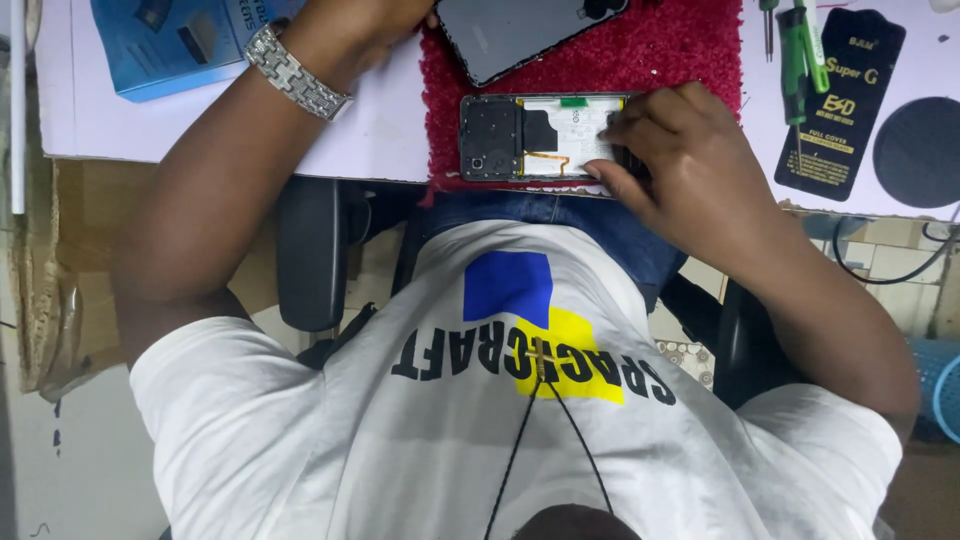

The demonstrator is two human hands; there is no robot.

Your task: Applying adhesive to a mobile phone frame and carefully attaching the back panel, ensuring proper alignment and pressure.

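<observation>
Pale lilac tabletop (380, 130) across the upper part of the view, seen over a white printed shirt (400, 440) and blue jeans (560, 215). Fuzzy red mat (660, 50) lying at the near edge of the table, in the middle.

On the mat, close to its front edge, an opened phone (530, 135) lying flat and lengthwise, back cover off, dark plate and camera at its left end, white and black parts and a thin orange strip in the middle. Just behind it on the same mat, a dark glossy phone panel (510, 30), tilted and partly out of view.

Right hand (680, 150) resting over the right end of the opened phone, fingers (625, 125) bunched together with tips down on it; cannot tell whether anything is pinched between them. Left hand (375, 20) up at the left edge of the mat beside the dark panel, mostly cut off by the top of the view, grip impossible to tell; silver wristwatch (295, 72) on that wrist.

Blue box (170, 45) at far left. Green-handled screwdrivers (800, 50), a black flat packet (845, 100) and a black round pad (920, 150) to the right, well apart from the phone.
</observation>
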